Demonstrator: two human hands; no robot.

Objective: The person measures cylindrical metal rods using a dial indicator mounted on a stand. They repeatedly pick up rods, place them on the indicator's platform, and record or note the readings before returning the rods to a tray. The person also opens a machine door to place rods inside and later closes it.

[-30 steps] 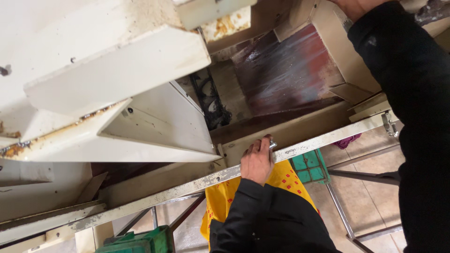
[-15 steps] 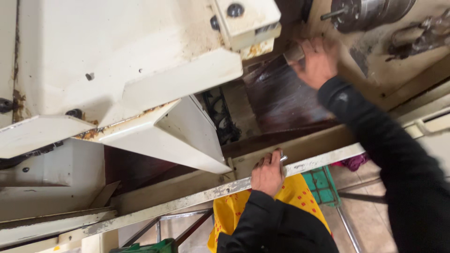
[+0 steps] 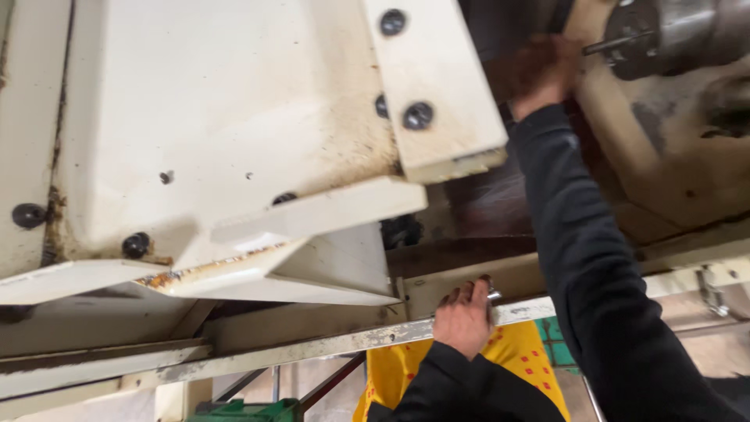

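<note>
My left hand [image 3: 465, 316] curls over the worn cream front rail [image 3: 336, 344] of a machine, fingers closed on its edge, and a small shiny metal piece [image 3: 494, 295] shows at the fingertips. In a black sleeve, my right arm reaches up into the machine. My right hand [image 3: 543, 70] is blurred against the dark reddish inner panel [image 3: 484, 203], just left of a grey metal spindle [image 3: 672, 35] with a thin rod sticking out. Whether that hand holds anything is unclear.
A large cream metal cover [image 3: 234, 141] with dark bolts and rust stains overhangs the left and centre. Below the rail hangs a yellow cloth with red dots [image 3: 531, 367]. A green crate [image 3: 242, 410] sits at the bottom, with tiled floor at lower right.
The view has moved closer and shifted up. My right hand has reached higher and further right toward the spindle. My left hand stays on the rail.
</note>
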